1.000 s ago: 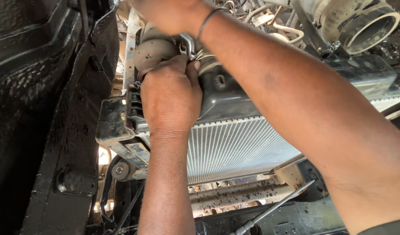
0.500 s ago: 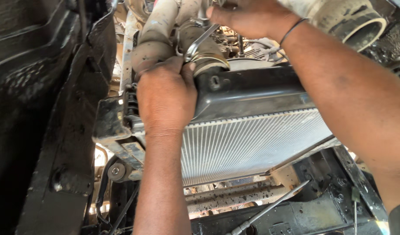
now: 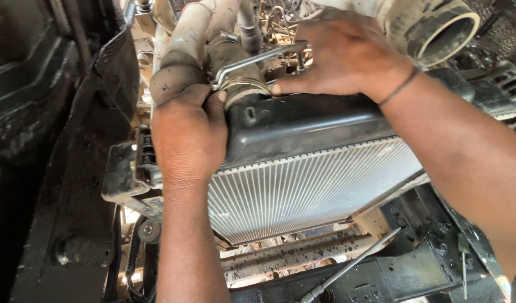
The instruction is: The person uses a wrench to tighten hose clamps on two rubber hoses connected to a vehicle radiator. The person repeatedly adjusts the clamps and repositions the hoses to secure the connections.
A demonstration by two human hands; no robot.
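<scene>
1. A black, grimy vehicle frame (image 3: 73, 224) carries everything here.
2. A finned radiator (image 3: 308, 191) with a black top tank sits between the frame's left and right rails.
3. A long metal rod (image 3: 348, 266) lies on the lower crossmember (image 3: 404, 278).
</scene>
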